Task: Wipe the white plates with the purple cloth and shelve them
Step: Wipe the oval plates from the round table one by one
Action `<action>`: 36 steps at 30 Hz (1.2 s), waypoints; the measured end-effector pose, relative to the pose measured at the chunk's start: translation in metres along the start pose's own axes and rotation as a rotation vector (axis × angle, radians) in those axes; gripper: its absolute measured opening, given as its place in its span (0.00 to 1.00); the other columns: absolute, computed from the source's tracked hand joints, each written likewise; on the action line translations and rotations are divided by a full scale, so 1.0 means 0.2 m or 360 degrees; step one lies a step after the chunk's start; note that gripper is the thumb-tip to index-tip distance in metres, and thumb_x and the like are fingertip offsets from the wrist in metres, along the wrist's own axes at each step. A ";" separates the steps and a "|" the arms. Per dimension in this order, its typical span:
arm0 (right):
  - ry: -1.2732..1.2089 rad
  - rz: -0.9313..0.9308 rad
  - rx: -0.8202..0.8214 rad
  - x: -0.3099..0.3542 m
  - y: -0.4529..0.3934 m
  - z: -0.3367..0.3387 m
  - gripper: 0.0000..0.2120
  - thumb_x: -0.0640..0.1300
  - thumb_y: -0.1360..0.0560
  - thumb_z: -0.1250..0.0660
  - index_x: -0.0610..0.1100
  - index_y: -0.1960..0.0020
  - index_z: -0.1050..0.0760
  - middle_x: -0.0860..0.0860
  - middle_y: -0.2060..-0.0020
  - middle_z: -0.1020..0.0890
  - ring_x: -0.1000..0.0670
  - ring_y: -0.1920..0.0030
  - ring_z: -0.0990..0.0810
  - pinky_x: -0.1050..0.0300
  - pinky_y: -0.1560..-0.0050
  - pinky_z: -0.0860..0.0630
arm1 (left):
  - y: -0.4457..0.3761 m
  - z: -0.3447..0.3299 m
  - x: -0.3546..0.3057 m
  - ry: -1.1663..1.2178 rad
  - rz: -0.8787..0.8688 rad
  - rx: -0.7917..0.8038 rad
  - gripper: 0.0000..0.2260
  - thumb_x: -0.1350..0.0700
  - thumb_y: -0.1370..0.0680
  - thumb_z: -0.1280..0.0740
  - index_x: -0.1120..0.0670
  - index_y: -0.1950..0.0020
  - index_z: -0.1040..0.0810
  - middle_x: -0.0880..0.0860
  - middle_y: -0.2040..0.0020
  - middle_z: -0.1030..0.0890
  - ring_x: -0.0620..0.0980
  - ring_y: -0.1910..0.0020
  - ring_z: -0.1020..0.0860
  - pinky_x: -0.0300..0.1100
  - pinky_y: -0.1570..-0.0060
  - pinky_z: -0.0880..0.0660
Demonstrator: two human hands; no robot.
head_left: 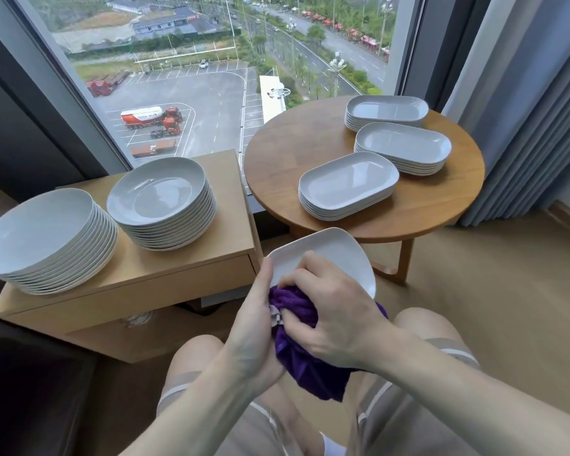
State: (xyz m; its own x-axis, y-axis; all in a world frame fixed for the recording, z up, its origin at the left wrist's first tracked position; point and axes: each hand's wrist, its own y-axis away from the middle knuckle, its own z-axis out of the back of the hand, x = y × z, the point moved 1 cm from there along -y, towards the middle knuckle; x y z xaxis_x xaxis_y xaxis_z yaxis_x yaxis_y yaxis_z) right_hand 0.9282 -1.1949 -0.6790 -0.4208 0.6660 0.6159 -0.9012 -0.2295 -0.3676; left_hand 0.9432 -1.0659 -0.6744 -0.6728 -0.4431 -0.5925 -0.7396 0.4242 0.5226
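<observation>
A white oblong plate [333,255] is held tilted above my lap. My left hand [254,324] grips its near left edge, thumb on the rim. My right hand [329,311] clutches the purple cloth [305,360] and presses it against the plate's near end; the cloth hangs down below both hands. Three stacks of white oblong plates [346,185] [403,148] [387,111] stand on the round wooden table [290,149]. Two stacks of round white plates [43,238] [162,202] stand on the low wooden cabinet [178,278].
A large window [191,77] runs behind the cabinet and table. Grey curtains [537,126] hang at the right. My knees [191,357] are below the hands, with beige floor [491,307] to the right. A dark piece of furniture [23,390] sits at the lower left.
</observation>
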 end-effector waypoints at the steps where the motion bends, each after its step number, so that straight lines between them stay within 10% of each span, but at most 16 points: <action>1: -0.0001 -0.0005 -0.0020 -0.01 -0.01 0.01 0.10 0.50 0.25 0.32 0.46 0.46 0.22 0.52 0.54 0.27 0.53 0.53 0.26 0.54 0.53 0.24 | 0.00 -0.01 0.01 -0.0010 0.0012 -0.0004 0.29 0.37 0.18 0.39 0.62 0.40 0.15 0.63 0.46 0.16 0.58 0.44 0.15 0.49 0.43 0.17; 7: 0.0081 -0.0143 -0.0179 -0.08 -0.03 0.03 0.13 0.53 0.25 0.33 0.46 0.46 0.23 0.53 0.52 0.27 0.51 0.52 0.25 0.51 0.53 0.23 | -0.02 -0.02 0.06 -0.0087 -0.0161 -0.0098 0.23 0.47 0.13 0.45 0.52 0.49 0.11 0.58 0.48 0.13 0.51 0.47 0.13 0.45 0.51 0.17; 15: 0.0445 -0.0654 -0.0129 -0.37 -0.11 0.16 0.13 0.56 0.23 0.34 0.47 0.45 0.24 0.51 0.51 0.29 0.49 0.49 0.27 0.50 0.49 0.25 | 0.04 0.02 -0.07 -0.0325 -0.0199 -0.0037 0.28 0.37 0.22 0.39 0.49 0.25 0.27 0.56 0.34 0.17 0.59 0.36 0.18 0.57 0.39 0.21; 26: 0.0254 -0.0215 0.0193 -0.08 -0.03 -0.01 0.12 0.57 0.24 0.33 0.50 0.49 0.25 0.54 0.54 0.29 0.53 0.55 0.28 0.61 0.54 0.30 | 0.00 0.05 -0.12 -0.0117 -0.0108 -0.0052 0.30 0.38 0.16 0.44 0.59 0.27 0.24 0.61 0.41 0.15 0.58 0.47 0.14 0.50 0.50 0.16; 36: 0.0103 -0.0117 -0.0133 -0.02 0.01 -0.03 0.12 0.54 0.25 0.35 0.47 0.48 0.23 0.54 0.54 0.28 0.54 0.54 0.27 0.58 0.55 0.24 | -0.04 -0.01 0.01 -0.0213 -0.0014 -0.0045 0.23 0.40 0.17 0.39 0.59 0.51 0.15 0.59 0.55 0.16 0.52 0.55 0.15 0.45 0.51 0.18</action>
State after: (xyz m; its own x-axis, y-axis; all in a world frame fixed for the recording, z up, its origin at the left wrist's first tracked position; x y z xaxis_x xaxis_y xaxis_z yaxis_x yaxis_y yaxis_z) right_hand 0.9293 -1.1933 -0.6869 -0.3441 0.7238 0.5981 -0.9164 -0.1203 -0.3817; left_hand 0.9471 -1.0715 -0.6785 -0.6590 -0.3366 -0.6726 -0.7470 0.3972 0.5331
